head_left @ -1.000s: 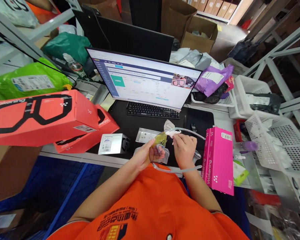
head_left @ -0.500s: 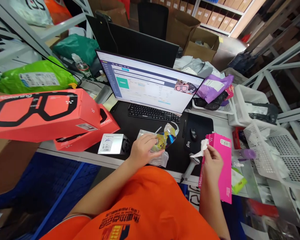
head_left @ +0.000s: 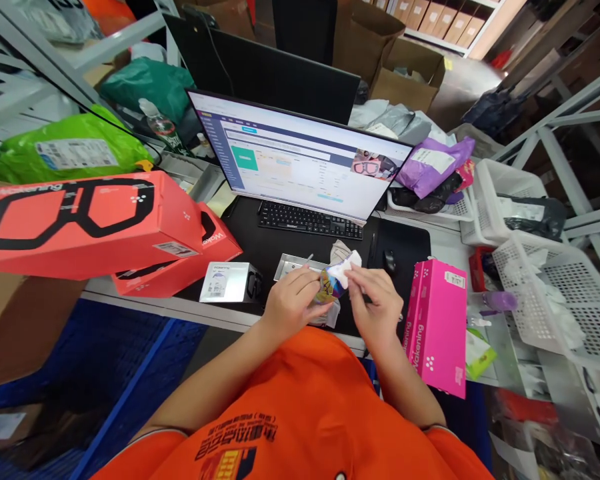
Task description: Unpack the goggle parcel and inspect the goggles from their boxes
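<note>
My left hand [head_left: 291,303] is closed around a shiny mirrored lens [head_left: 325,288] with yellow and blue reflections, just above the desk's front edge. Between the fingertips of my right hand [head_left: 379,303] is a crumpled white wipe [head_left: 344,269], which lies against the lens. Part of the lens is covered by the wipe and my left fingers. Beyond my hands rests a shallow silver tray [head_left: 289,263], partly hidden. A pale strap or cloth [head_left: 339,252] shows behind the wipe. Under the lens there is crinkled clear plastic [head_left: 331,316].
A silver-white box [head_left: 225,283] stands left of my hands, near stacked coral goggle boxes [head_left: 75,223]. At the right is a pink box [head_left: 443,327]. The keyboard [head_left: 310,221], mouse [head_left: 389,261] and monitor [head_left: 300,160] lie beyond. White baskets [head_left: 575,313] line the right side.
My right hand has moved left from over the pink box, bringing the wipe onto the lens. My left hand keeps its hold and has shifted slightly. The view has tilted a little.
</note>
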A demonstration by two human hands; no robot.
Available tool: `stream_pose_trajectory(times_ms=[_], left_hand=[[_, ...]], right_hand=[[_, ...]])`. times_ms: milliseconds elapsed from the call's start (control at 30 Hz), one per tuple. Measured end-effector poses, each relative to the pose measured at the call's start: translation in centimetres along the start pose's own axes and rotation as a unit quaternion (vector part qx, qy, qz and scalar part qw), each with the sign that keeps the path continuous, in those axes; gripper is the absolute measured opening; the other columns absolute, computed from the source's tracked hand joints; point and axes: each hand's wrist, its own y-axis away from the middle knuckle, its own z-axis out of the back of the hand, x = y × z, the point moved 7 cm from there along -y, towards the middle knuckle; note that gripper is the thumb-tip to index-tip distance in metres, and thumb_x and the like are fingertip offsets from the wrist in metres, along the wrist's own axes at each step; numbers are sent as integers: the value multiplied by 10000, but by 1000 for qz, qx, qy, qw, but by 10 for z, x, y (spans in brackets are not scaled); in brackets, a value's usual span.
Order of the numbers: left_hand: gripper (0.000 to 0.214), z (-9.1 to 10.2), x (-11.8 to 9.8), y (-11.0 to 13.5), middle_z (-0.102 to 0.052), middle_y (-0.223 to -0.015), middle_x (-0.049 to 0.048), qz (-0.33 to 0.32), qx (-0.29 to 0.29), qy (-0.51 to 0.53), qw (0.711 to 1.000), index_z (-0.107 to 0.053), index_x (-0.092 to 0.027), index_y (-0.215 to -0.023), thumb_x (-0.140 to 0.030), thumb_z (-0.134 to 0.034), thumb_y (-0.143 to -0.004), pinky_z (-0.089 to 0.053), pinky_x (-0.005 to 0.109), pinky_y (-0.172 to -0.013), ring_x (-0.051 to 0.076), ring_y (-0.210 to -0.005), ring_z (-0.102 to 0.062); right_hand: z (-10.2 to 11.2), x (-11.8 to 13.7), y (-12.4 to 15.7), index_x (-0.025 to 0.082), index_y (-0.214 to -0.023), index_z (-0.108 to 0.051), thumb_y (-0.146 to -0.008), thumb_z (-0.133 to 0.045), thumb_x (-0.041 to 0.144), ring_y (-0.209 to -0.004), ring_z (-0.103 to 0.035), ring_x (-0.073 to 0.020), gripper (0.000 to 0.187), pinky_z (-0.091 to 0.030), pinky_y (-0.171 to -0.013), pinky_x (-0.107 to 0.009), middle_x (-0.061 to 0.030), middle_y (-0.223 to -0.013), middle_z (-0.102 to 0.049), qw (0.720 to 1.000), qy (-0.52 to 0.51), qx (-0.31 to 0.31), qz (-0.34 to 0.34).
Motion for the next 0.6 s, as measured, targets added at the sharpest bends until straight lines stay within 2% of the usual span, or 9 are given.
stream_pose_trajectory(times_ms=[100,167,233,367,533,600], left_hand=[[145,0,0,2,-741,-1015,108,-18,-27,-6,999,-694,-190,-986,-309,-645,-918,-522,462,-1072,242,-994,-690],[160,1,1,2,-739,-1036,114,-25,-44,-14,999,-692,-184,-1018,-303,-630,-931,-517,462,-1077,247,-1028,-682],[145,-2,1,2,-738,-1037,109,-23,-34,-13,999,-697,-186,-995,-301,-647,-921,-505,463,-1090,247,-1029,-682],[127,-7,4,2,-736,-1017,104,-7,-2,2,1000,-698,-186,-945,-302,-674,-901,-498,464,-1097,245,-998,-689],[166,-12,8,7,-714,-847,88,0,16,-7,1000,-695,-199,-936,-349,-626,-927,-528,480,-1056,269,-955,-694],[161,-12,7,7,-724,-883,96,-6,17,-12,1000,-694,-195,-955,-341,-636,-921,-528,473,-1057,271,-975,-693]], right_hand=[[-18,18,16,250,-1243,-694,-931,-611,82,-946,-704,-223,364,-563,-794,-403,-73,-1195,-751,995,27,20,90],[-25,22,20,226,-1338,-639,-933,-606,80,-986,-694,-235,432,-542,-805,-407,-91,-1267,-717,990,42,36,130],[-23,14,13,242,-1333,-646,-936,-592,73,-959,-690,-230,435,-527,-812,-408,-79,-1242,-731,992,42,19,118],[-12,-5,0,293,-1264,-690,-945,-546,63,-886,-686,-215,419,-517,-801,-402,-43,-1131,-774,997,45,-43,41],[-32,15,14,279,-1414,-579,-976,-510,139,-953,-689,-215,466,-501,-817,-392,-57,-1309,-697,989,74,39,123],[-30,11,13,284,-1391,-598,-970,-524,129,-949,-681,-214,455,-490,-819,-391,-43,-1291,-707,990,81,30,114]])
